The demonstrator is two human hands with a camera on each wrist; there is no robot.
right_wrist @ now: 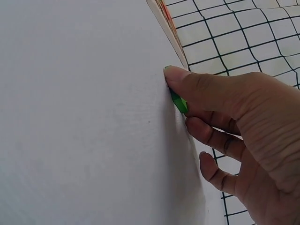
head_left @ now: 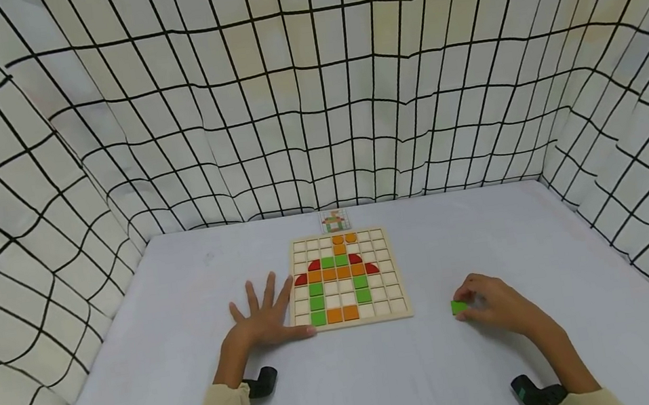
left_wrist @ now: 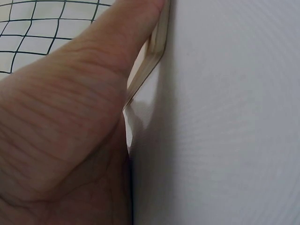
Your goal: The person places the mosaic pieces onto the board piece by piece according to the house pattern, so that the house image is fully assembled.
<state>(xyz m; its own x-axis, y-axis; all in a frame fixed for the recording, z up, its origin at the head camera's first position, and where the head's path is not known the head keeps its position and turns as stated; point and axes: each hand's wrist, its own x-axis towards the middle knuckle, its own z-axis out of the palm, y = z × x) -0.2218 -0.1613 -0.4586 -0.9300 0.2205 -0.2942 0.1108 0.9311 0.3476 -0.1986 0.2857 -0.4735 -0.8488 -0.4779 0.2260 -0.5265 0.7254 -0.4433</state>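
A wooden grid board [head_left: 401,295] lies on the white table, with green, orange and red tiles set in many of its squares. My left hand [head_left: 261,321] is spread with straight fingers at the board's lower left corner; its thumb lies along the front edge and its index fingertip is at the left side. To the right of the board, my right hand [head_left: 494,303] pinches a small green square tile [head_left: 459,307] between thumb and fingers. In the right wrist view, this green tile [right_wrist: 179,102] shows below the thumb tip.
A small picture card [head_left: 334,220] with a coloured pattern lies just behind the board. White walls with a black grid [head_left: 324,107] enclose the table [head_left: 464,232] at the back and both sides. A black wrist camera [head_left: 262,382] sits on the left wrist, another [head_left: 537,393] on the right.
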